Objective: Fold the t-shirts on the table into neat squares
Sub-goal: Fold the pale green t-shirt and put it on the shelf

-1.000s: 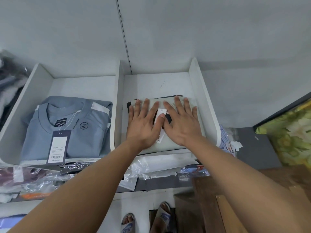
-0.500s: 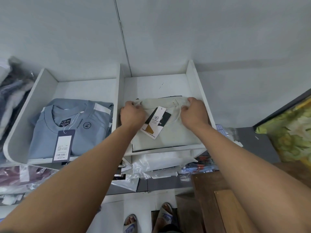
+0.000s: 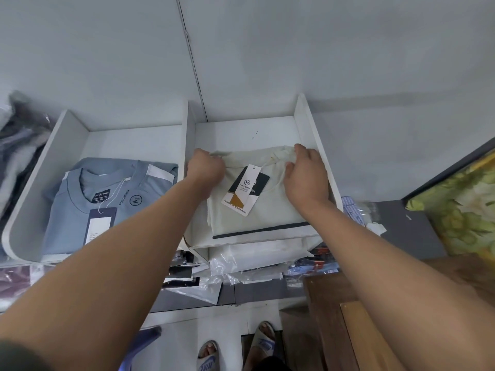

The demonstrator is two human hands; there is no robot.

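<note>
A folded cream t-shirt [image 3: 270,207] with a dark hem stripe lies in the right compartment of a white shelf [image 3: 310,129]. A white and black hang tag [image 3: 245,190] lies on top of it. My left hand [image 3: 205,170] grips the shirt's far left corner. My right hand [image 3: 306,174] pinches the far right corner near the collar. A folded blue t-shirt [image 3: 80,210] with its own tag lies in the left compartment, untouched.
A white divider [image 3: 186,145] separates the two compartments. Plastic bags [image 3: 241,266] and packaged clothes sit on the lower shelf. A wooden surface [image 3: 334,317] is at the lower right, dark clothes [image 3: 16,140] at the far left. My sandalled feet [image 3: 235,349] show below.
My hands lifted from pressing flat on the cream shirt's middle and moved apart to its far corners, where they now grip the cloth. The hang tag is uncovered.
</note>
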